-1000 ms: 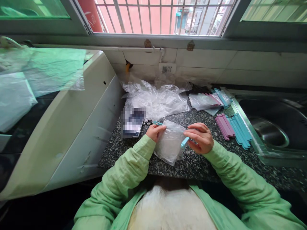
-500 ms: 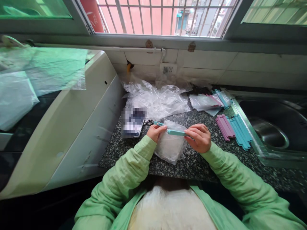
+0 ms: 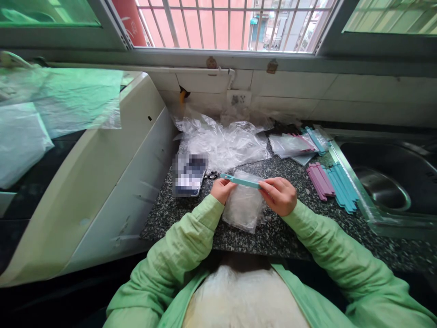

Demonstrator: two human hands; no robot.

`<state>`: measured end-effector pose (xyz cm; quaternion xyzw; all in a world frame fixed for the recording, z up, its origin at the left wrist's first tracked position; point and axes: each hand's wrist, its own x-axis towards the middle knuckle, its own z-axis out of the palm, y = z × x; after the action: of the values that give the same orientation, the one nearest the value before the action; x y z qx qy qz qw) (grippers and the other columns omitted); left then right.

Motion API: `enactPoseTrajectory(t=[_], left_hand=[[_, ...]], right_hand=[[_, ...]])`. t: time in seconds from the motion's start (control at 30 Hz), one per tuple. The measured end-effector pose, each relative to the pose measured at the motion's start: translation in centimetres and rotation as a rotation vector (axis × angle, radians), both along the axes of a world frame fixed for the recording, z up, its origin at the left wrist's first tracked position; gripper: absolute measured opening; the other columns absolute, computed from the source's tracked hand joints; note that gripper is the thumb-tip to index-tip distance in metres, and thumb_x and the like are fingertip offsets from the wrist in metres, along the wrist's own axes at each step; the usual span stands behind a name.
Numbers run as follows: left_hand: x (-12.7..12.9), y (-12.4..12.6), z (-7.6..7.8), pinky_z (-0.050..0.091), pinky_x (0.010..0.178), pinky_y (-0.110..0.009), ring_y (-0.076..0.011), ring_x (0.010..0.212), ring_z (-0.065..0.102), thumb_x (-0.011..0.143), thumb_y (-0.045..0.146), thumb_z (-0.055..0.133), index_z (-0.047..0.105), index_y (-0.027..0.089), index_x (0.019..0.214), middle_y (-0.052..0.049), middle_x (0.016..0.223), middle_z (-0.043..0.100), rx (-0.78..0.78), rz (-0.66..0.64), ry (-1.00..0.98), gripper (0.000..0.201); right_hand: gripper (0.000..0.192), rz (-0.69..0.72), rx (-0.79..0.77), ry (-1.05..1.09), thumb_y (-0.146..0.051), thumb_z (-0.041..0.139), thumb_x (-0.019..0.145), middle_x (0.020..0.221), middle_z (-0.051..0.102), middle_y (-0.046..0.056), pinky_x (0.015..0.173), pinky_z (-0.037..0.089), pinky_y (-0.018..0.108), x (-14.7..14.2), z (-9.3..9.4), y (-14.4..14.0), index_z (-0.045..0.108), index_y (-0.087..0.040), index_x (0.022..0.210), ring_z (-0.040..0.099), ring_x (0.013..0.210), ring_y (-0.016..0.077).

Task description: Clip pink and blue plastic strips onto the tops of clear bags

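The left hand (image 3: 221,190) pinches one end of a long light-blue plastic sealing clip (image 3: 241,181), and the right hand (image 3: 279,196) grips the other end, fingers curled shut around it. The clip lies level between the two hands, across the top edge of a small clear plastic bag (image 3: 243,208) that hangs below it and rests on the dark speckled stone desk (image 3: 280,237).

Just beyond the left hand lies a phone (image 3: 189,175), and past that a heap of crumpled clear plastic wrap (image 3: 221,141). To the far side of the right hand, well apart from it, sit a bundle of pink clips (image 3: 319,181) and, touching them, a bundle of blue clips (image 3: 341,186) beside the steel sink (image 3: 382,191). Farther back lie flat bags already clipped (image 3: 295,145).
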<state>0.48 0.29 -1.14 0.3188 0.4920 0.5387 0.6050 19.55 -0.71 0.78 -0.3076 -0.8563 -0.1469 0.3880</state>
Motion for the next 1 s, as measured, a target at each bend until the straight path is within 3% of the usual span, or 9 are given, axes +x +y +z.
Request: enactPoseTrajectory(t=[0.63, 0.87, 1.0], left_hand=[[-0.2, -0.1, -0.4, 0.037, 0.064, -0.026, -0.0108, 0.057, 0.05, 0.04, 0.03, 0.075, 0.062, 0.013, 0.058, 0.002, 0.055, 0.06, 0.06, -0.136, -0.108, 0.028], [-0.3, -0.3, -0.1, 0.038, 0.061, -0.025, -0.0107, 0.058, 0.049, 0.04, 0.041, 0.075, 0.061, 0.013, 0.061, 0.001, 0.058, 0.06, 0.097, -0.162, -0.033, 0.039], [-0.4, -0.4, 0.7, 0.036, 0.056, -0.023, -0.0088, 0.053, 0.046, 0.038, 0.052, 0.073, 0.058, 0.013, 0.058, 0.002, 0.053, 0.056, 0.118, -0.103, 0.07, 0.046]], right_hand=[[0.02, -0.003, -0.074, -0.04, -0.019, 0.054, 0.078, 0.076, 0.062, 0.007, 0.064, 0.049, 0.027, -0.1, -0.5, 0.2, 0.064, -0.019, 0.096, 0.056, 0.071, 0.0151], [0.02, -0.001, -0.048, -0.045, -0.018, 0.054, 0.078, 0.076, 0.061, 0.007, 0.064, 0.049, 0.026, 0.0, -0.6, 0.3, 0.063, -0.017, 0.096, 0.055, 0.07, 0.0148], [0.02, -0.001, -0.049, -0.052, -0.018, 0.053, 0.079, 0.076, 0.061, 0.007, 0.064, 0.049, 0.026, 0.0, -0.6, 0.3, 0.063, -0.017, 0.096, 0.055, 0.071, 0.0144]])
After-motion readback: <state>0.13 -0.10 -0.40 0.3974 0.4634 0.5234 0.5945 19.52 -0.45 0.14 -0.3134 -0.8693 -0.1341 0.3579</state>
